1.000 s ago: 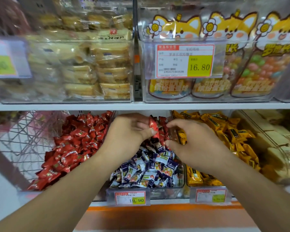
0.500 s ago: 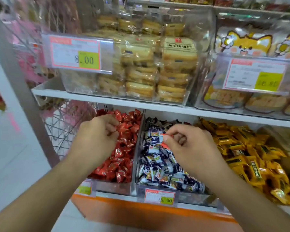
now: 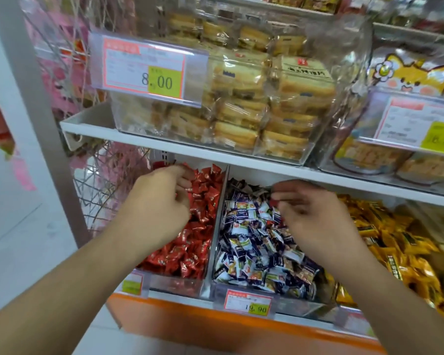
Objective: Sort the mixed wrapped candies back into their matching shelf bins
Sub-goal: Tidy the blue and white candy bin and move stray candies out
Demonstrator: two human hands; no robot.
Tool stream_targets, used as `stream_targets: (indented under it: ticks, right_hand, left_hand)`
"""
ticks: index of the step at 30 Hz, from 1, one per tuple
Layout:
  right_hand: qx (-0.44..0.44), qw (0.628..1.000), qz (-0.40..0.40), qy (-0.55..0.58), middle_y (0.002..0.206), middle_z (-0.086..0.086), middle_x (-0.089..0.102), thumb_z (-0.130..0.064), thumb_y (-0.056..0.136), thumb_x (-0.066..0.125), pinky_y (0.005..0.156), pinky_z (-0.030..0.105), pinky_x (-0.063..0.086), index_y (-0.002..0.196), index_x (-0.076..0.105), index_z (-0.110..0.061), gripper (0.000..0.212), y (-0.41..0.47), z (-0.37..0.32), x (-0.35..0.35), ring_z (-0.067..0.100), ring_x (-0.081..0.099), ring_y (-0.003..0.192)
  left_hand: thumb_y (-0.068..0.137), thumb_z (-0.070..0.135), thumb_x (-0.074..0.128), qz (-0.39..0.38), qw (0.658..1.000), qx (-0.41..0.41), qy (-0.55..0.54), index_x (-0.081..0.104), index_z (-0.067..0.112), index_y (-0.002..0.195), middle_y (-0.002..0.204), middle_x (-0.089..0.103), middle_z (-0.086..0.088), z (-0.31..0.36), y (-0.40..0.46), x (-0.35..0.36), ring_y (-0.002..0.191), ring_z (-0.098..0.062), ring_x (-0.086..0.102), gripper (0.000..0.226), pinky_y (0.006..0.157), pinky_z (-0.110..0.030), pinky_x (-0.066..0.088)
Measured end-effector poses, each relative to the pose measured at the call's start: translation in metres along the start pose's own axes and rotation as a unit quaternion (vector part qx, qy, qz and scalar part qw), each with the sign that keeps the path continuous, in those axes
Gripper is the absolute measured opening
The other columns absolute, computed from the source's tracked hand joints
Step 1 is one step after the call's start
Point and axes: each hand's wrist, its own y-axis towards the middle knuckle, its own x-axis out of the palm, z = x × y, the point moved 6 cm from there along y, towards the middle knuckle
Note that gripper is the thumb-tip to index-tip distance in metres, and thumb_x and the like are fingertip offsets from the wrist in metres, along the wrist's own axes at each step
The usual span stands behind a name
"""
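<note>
At the far left a grey upright (image 3: 34, 119) is standing beside a wire rack (image 3: 100, 190) with pink goods behind it. On the upper shelf (image 3: 164, 144), near its left end, a clear box of wrapped cakes (image 3: 241, 114) is sitting with a price tag (image 3: 149, 73) reading 8.00 hanging on its front.

Below it, the left hand (image 3: 159, 208) is hovering over the red candies (image 3: 195, 239) in the leftmost bin (image 3: 180, 285) of the lower shelf. Its fingers (image 3: 187, 180) are curling inward, with the tips near the back of the pile; blur is hiding whether they are pinching a candy, so I cannot tell. A clear divider (image 3: 219, 221) is separating this bin from the next.

The middle bin (image 3: 292, 306) is holding blue-and-white candies (image 3: 256, 247), and a price tag (image 3: 248, 301) reading 19.90 is sitting at its front edge. The right hand (image 3: 315, 221) is hovering over the back of this pile. Its fingers (image 3: 287, 188) are bending loosely, and a small red candy (image 3: 274, 202) is showing at the thumb and forefinger, which seem to be pinching it, though motion blur is softening the detail. That red candy is lying over the blue-and-white bin, just right of the divider and apart from the red pile.

Further right, yellow candies (image 3: 395, 247) are filling the next bin. Above them, on the upper shelf's right end, bags printed with a cartoon fox (image 3: 415, 75) are standing behind another price tag (image 3: 418, 124).
</note>
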Motion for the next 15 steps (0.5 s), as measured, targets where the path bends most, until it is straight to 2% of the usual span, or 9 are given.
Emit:
stream_targets:
  ticks: [1, 3, 5, 7, 10, 11, 13, 15]
  right_hand:
    - [0.002, 0.998, 0.004, -0.058, 0.102, -0.019, 0.073, -0.018, 0.099, 0.064, 0.088, 0.034, 0.060, 0.112, 0.069, -0.037, 0.024, -0.003, 0.009, -0.013, 0.006, 0.070, 0.092]
    - [0.020, 0.987, -0.004, -0.157, 0.106, -0.016, 0.072, -0.022, 0.098, 0.065, 0.073, 0.028, 0.060, 0.126, 0.064, -0.040, 0.033, -0.009, 0.025, -0.036, 0.014, 0.071, 0.081]
    - [0.047, 0.978, -0.016, -0.202, 0.116, -0.007, 0.071, -0.027, 0.097, 0.067, 0.051, 0.012, 0.048, 0.134, 0.061, -0.037, 0.039, -0.014, 0.041, -0.050, 0.011, 0.065, 0.061]
    - [0.059, 0.974, -0.034, -0.214, 0.121, -0.002, 0.069, -0.031, 0.097, 0.069, 0.041, 0.011, 0.039, 0.137, 0.059, -0.034, 0.042, -0.017, 0.053, -0.053, 0.003, 0.060, 0.047]
    - [0.072, 0.976, -0.065, -0.193, 0.104, -0.003, 0.069, -0.034, 0.098, 0.067, 0.036, 0.012, 0.034, 0.138, 0.056, -0.036, 0.041, -0.021, 0.065, -0.052, 0.003, 0.055, 0.037]
    - [0.072, 0.978, -0.066, -0.186, 0.104, -0.004, 0.069, -0.035, 0.098, 0.067, 0.037, 0.013, 0.035, 0.139, 0.055, -0.036, 0.042, -0.021, 0.067, -0.052, 0.005, 0.056, 0.036]
    - [0.062, 0.978, -0.066, -0.188, 0.107, -0.006, 0.071, -0.035, 0.098, 0.067, 0.038, 0.014, 0.038, 0.141, 0.054, -0.036, 0.044, -0.020, 0.068, -0.054, 0.005, 0.057, 0.038]
    - [0.064, 0.981, -0.065, -0.172, 0.110, -0.008, 0.069, -0.033, 0.098, 0.067, 0.037, 0.013, 0.037, 0.143, 0.053, -0.034, 0.046, -0.020, 0.069, -0.053, 0.003, 0.055, 0.037]
  left_hand:
    - [0.086, 0.005, 0.053, -0.002, 1.000, 0.017, 0.010, 0.070, 0.025, 0.112, 0.100, 0.069, 0.013, 0.006, -0.002, 0.004, 0.094, -0.003, 0.065, 0.037, 0.091, -0.016, 0.050]
    - [0.089, 0.007, 0.059, -0.014, 0.998, 0.052, 0.023, 0.070, 0.028, 0.114, 0.105, 0.066, 0.015, 0.021, -0.008, 0.013, 0.095, 0.000, 0.062, 0.035, 0.088, -0.001, 0.040]
    - [0.091, 0.011, 0.062, -0.040, 0.995, 0.090, 0.032, 0.067, 0.033, 0.117, 0.108, 0.061, 0.019, 0.035, -0.014, 0.027, 0.099, 0.000, 0.058, 0.034, 0.093, -0.007, 0.041]
    - [0.093, 0.016, 0.064, -0.073, 0.989, 0.123, 0.041, 0.064, 0.036, 0.122, 0.112, 0.056, 0.022, 0.049, -0.019, 0.045, 0.101, 0.000, 0.057, 0.035, 0.095, -0.015, 0.043]
    - [0.098, 0.023, 0.062, -0.116, 0.978, 0.164, 0.053, 0.061, 0.036, 0.128, 0.124, 0.055, 0.021, 0.072, -0.023, 0.075, 0.107, 0.002, 0.053, 0.033, 0.090, -0.007, 0.034]
    - [0.100, 0.025, 0.061, -0.126, 0.975, 0.173, 0.058, 0.061, 0.035, 0.129, 0.126, 0.055, 0.020, 0.080, -0.023, 0.086, 0.107, 0.001, 0.053, 0.031, 0.090, -0.008, 0.035]
    - [0.101, 0.027, 0.061, -0.147, 0.970, 0.183, 0.067, 0.061, 0.033, 0.129, 0.127, 0.056, 0.018, 0.095, -0.019, 0.109, 0.102, -0.003, 0.055, 0.029, 0.092, -0.018, 0.045]
    - [0.097, 0.028, 0.066, -0.171, 0.964, 0.186, 0.078, 0.062, 0.029, 0.126, 0.122, 0.059, 0.011, 0.107, -0.010, 0.135, 0.106, -0.011, 0.059, 0.029, 0.094, -0.031, 0.053]
